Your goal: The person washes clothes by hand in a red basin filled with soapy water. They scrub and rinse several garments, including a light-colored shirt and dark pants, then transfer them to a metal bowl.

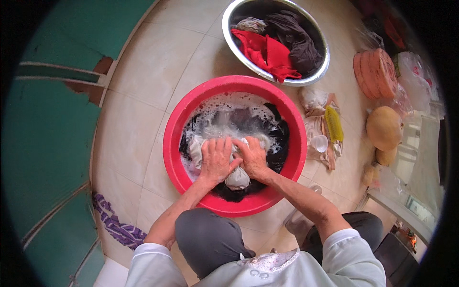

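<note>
A red plastic basin stands on the floor between my knees and holds sudsy water. Dark wet cloth lies in the water. On top of it is a bunched pale grey-white cloth. My left hand bears down on this pale cloth, fingers side by side over it. Beside it, my right hand grasps the same cloth, and the two thumbs come close together. Water looks blurred, as if splashing, just beyond the fingers. The fingers partly cover the cloth.
Beyond the basin stands a metal bowl with red cloth and dark cloth. At right lie a yellow scrub brush, a small translucent cup and a round melon-like fruit. A purple patterned cloth lies by the green panel.
</note>
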Demonstrator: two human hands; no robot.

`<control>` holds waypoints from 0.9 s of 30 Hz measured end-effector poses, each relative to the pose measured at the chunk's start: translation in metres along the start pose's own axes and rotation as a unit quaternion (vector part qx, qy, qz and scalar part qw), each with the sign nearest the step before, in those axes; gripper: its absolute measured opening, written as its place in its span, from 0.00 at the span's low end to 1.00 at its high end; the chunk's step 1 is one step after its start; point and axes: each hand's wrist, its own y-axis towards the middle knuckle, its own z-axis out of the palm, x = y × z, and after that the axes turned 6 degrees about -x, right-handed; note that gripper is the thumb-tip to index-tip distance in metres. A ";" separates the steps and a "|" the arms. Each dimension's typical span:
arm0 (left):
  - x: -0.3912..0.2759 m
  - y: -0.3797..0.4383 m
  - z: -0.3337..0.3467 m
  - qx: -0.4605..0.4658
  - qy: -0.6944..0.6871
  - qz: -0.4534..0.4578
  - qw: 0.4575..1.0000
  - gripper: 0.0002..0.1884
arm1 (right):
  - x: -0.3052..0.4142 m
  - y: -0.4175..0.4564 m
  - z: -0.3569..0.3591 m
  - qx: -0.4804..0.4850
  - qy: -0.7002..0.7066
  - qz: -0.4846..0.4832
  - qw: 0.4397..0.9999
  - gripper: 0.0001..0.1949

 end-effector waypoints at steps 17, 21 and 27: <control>0.028 0.031 -0.037 -0.143 -0.208 -0.062 0.966 0.22 | 0.028 0.065 -0.035 -0.111 0.134 0.065 0.983 0.15; 0.022 -0.017 -0.043 -0.056 0.007 0.020 0.998 0.37 | 0.057 -0.003 -0.027 -0.101 0.066 0.042 0.992 0.15; 0.021 -0.005 -0.010 -0.063 0.057 0.033 0.996 0.40 | 0.031 -0.009 0.026 -0.174 -0.009 0.079 0.982 0.19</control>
